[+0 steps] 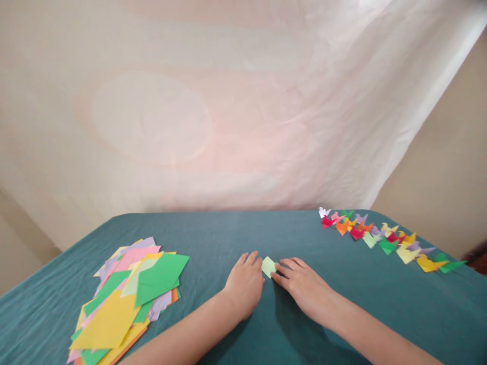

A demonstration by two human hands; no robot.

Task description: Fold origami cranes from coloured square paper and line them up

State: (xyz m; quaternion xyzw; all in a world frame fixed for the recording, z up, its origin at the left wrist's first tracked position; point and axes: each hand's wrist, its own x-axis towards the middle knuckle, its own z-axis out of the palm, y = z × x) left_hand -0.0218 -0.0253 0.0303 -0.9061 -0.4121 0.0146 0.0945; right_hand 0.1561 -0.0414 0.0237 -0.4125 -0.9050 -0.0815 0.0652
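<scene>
A small light green folded paper (268, 266) lies on the table between my hands, one corner toward the far edge. My left hand (246, 284) rests at its left side with fingers stretched forward, and the fingertips come up close to the paper's edge. From the right, my right hand (302, 286) has its thumb and index finger at the paper's right corner, while the other fingers extend above the cloth. Whether the left thumb touches the paper I cannot tell.
A spread pile of coloured paper sheets (108, 319) lies at the left, a green sheet (162, 279) on top. Rows of small folded paper birds (388, 246) stand at the far right. Dark green cloth (213, 233) covers the table; a pale curtain (243, 126) hangs behind.
</scene>
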